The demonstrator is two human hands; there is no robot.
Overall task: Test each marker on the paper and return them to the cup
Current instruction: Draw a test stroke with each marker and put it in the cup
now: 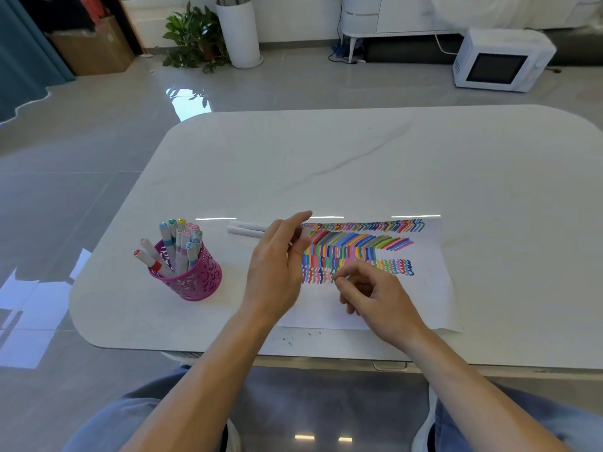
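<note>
We see a glossy, smooth marble-look table point(359, 158), matt white paper point(424, 288), a pink perforated cup point(195, 282) at lower left, and shiny floor tiles point(81, 190).

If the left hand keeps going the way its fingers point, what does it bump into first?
Probably the white markers lying on the table, just beyond the left hand. Its height above them is unclear.
</note>
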